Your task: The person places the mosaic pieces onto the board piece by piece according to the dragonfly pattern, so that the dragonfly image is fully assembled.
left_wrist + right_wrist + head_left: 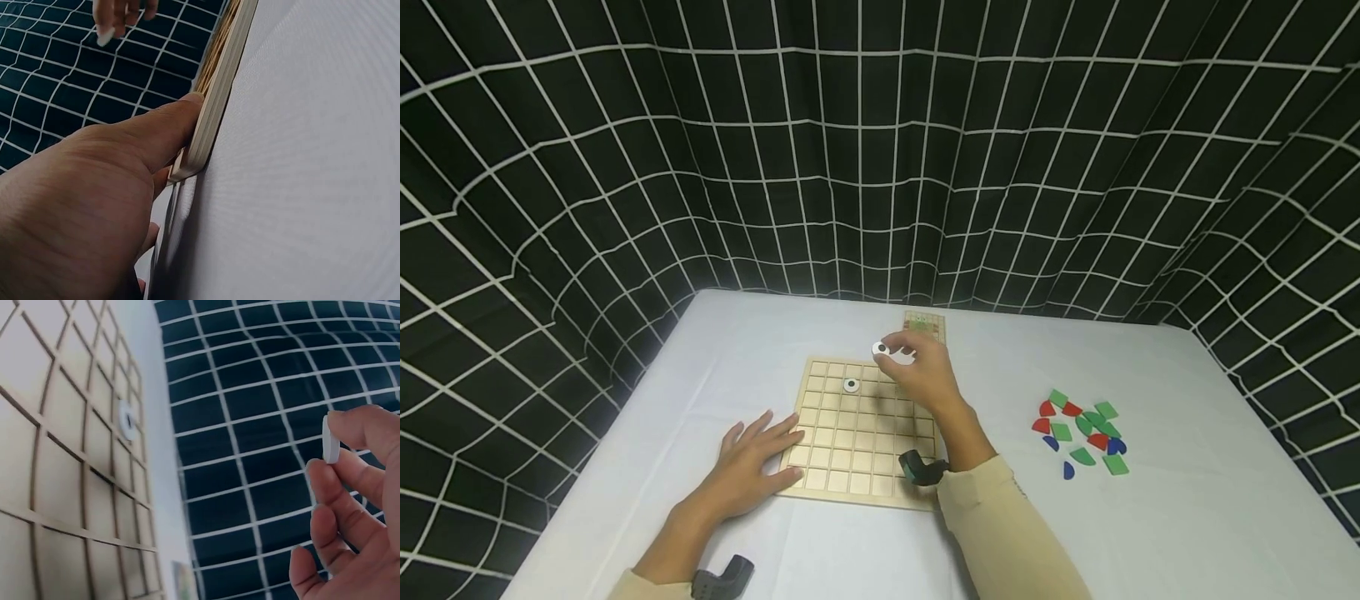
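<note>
Nearest, the left hand lies with fingers spread at the wooden board's left edge, thumb on the rim, its grip holding nothing. Farther off, a white disc with a black dot lies on the board's far part, nearer the right hand. That hand's grip, narrowed to a thumb-and-finger pinch, holds a matching disc raised, flat face toward the head view, to the right of the lying one and apart from it.

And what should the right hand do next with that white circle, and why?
Perhaps lower the white disc onto the board, near the similar disc: the right hand pinches it in the air, that other one lies on the grid, and the left hand touches the board's edge.
</note>
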`<state>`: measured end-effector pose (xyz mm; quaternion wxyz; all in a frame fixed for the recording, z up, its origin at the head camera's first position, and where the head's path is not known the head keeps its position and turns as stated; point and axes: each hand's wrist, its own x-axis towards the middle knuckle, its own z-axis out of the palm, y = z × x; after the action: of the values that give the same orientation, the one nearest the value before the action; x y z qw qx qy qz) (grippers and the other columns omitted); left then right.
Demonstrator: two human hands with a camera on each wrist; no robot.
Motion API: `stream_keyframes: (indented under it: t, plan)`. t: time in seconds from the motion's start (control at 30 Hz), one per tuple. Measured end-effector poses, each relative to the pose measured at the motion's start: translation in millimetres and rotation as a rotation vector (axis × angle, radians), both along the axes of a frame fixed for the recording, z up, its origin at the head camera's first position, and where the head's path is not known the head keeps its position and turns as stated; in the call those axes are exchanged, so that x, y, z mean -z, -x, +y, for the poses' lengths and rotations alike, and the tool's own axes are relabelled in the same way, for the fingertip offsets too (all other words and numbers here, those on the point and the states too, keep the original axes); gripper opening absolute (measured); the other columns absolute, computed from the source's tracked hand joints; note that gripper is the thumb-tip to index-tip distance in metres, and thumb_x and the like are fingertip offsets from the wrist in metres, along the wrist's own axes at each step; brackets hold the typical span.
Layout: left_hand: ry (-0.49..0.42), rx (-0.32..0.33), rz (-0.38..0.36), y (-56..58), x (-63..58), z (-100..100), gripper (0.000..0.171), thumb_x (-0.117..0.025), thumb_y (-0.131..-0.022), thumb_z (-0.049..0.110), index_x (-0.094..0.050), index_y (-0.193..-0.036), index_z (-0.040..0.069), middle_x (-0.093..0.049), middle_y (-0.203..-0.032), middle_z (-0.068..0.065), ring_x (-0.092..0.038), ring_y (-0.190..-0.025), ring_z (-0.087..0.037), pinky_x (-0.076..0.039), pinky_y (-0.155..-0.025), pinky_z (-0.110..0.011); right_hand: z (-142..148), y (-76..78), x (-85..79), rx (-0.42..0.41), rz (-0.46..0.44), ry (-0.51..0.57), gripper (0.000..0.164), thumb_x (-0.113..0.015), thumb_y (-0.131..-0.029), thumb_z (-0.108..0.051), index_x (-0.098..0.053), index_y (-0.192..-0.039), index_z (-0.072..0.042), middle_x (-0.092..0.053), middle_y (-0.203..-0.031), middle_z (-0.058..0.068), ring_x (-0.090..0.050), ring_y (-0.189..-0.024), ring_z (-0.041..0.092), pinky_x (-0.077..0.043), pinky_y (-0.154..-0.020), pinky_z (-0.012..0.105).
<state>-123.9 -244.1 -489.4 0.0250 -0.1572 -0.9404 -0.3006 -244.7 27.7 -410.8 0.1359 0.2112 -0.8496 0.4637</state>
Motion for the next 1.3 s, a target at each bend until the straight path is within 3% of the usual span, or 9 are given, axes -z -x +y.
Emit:
stream_keyframes:
  t: [0.33, 0.73, 1.0, 1.3]
  plan:
    - [0.006, -0.006, -0.011, -0.2, -0.5, -0.1, 0.056, -0.071, -0.084, 0.044, -0.061, -0.131, 0.015, -0.040, -0.149, 0.002, -0.021, -0.142, -0.034, 0.002, -0.110, -0.060, -14.4, 7.2, 24.7, 0.054, -0.195, -0.100, 0.021, -0.074, -0.084, -0.023, -0.073, -0.101, -0.011, -0.065, -0.096, -0.001, -0.057, -0.097, 0.023, -0.049, -0.079, 0.037]
    - [0.017, -0.007, 0.000, -0.2, -1.4, 0.6, 0.056, -0.072, -0.084, 0.043, -0.061, -0.131, 0.015, -0.040, -0.149, 0.002, -0.021, -0.142, -0.034, 0.001, -0.110, -0.060, -13.4, 10.2, 44.8, 0.013, -0.344, -0.194, 0.023, -0.074, -0.086, -0.023, -0.070, -0.105, -0.011, -0.066, -0.097, 0.002, -0.063, -0.092, 0.020, -0.053, -0.081, 0.037]
    - [0.011, -0.003, 0.009, 0.0, -1.1, 0.1, 0.055, -0.072, -0.084, 0.042, -0.062, -0.131, 0.015, -0.041, -0.149, 0.001, -0.021, -0.141, -0.034, 0.001, -0.109, -0.061, -14.2, 12.0, 54.8, 0.014, -0.354, -0.273, 0.025, -0.073, -0.085, -0.026, -0.070, -0.106, -0.012, -0.063, -0.093, -0.002, -0.060, -0.090, 0.018, -0.051, -0.080, 0.035]
    - [0.012, -0.004, 0.013, 0.3, -0.1, -0.2, 0.055, -0.072, -0.084, 0.043, -0.062, -0.130, 0.014, -0.041, -0.149, 0.001, -0.022, -0.141, -0.034, 0.000, -0.110, -0.060, -16.0, 11.4, 54.9, 0.004, -0.341, -0.331, 0.022, -0.071, -0.086, -0.024, -0.071, -0.104, -0.012, -0.063, -0.095, 0.000, -0.060, -0.093, 0.020, -0.051, -0.083, 0.036]
